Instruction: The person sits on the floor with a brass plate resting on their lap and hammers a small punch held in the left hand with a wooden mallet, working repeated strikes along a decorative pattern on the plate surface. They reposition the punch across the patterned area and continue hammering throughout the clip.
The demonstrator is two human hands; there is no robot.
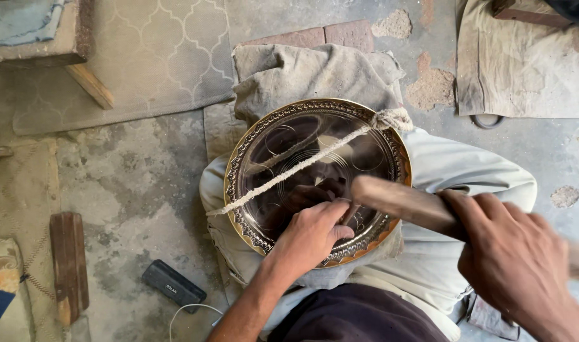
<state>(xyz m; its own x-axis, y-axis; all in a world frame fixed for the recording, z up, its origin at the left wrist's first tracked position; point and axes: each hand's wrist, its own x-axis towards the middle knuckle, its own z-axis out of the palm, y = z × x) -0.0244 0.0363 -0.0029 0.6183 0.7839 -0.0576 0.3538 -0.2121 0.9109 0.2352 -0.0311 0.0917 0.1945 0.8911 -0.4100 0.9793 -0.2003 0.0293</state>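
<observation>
A round shiny metal tray [390, 149] with an embossed golden rim rests on my lap, tilted against a grey cloth [302, 69]. A white rope [289, 171] crosses its face and is knotted at the upper right rim. My left hand [311, 234] rests on the tray's lower part with fingers pinched, seemingly around a small tool that is hidden. My right hand [517, 259] grips a wooden mallet [403, 202] whose head hovers over the tray next to the left fingers, blurred by motion.
A dark rectangular block [173, 285] with a white cable lies on the concrete floor at my left. A wooden piece [69, 263] lies further left. Patterned mats [150, 57], a wooden bench leg [90, 85] and a canvas sheet [523, 69] surround me.
</observation>
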